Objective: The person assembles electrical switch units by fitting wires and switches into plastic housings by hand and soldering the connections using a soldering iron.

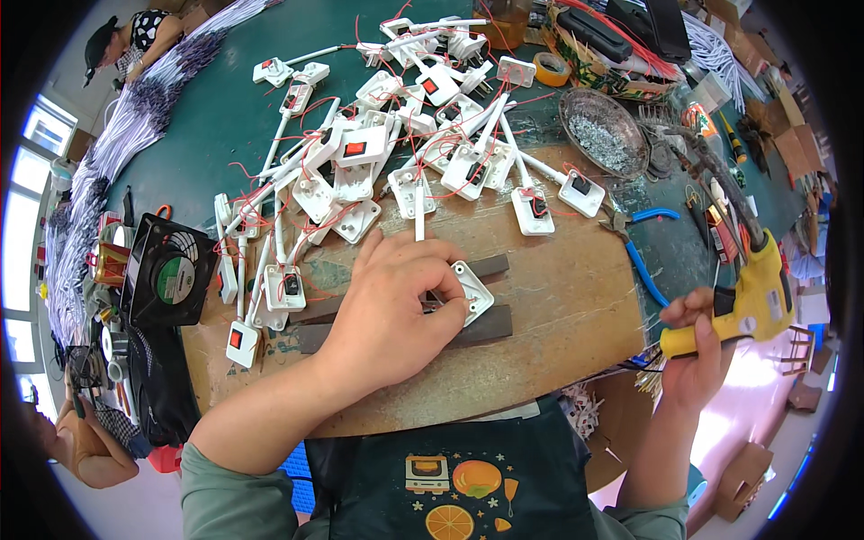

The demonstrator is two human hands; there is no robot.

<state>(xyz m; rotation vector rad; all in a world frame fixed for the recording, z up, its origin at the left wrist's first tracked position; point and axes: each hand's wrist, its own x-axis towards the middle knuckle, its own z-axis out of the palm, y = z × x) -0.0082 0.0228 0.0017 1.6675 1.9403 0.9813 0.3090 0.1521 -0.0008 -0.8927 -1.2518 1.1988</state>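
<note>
My left hand point(396, 292) is bent over the middle of the wooden board, thumb and forefinger closed on a small white plastic switch housing point(477, 295). Part of that housing is hidden under my fingers. Two dark flat strips point(486, 326) lie beneath it. At the right, my right hand point(697, 346) grips the handle of a yellow pistol-shaped soldering gun point(756, 301), raised beyond the board's right edge. Ahead of my left hand is a heap of white switch housings point(364, 144), some with red rockers, with white cords and thin red wires attached.
Blue-handled pliers point(643, 261) lie at the board's point(576, 288) right edge. Beyond stand a metal dish point(601, 130) of pale bits, a tape roll point(551, 69) and a full basket point(603, 45). A black fan point(171, 274) is at left, near bundled white cords point(153, 117). Other people sit at left.
</note>
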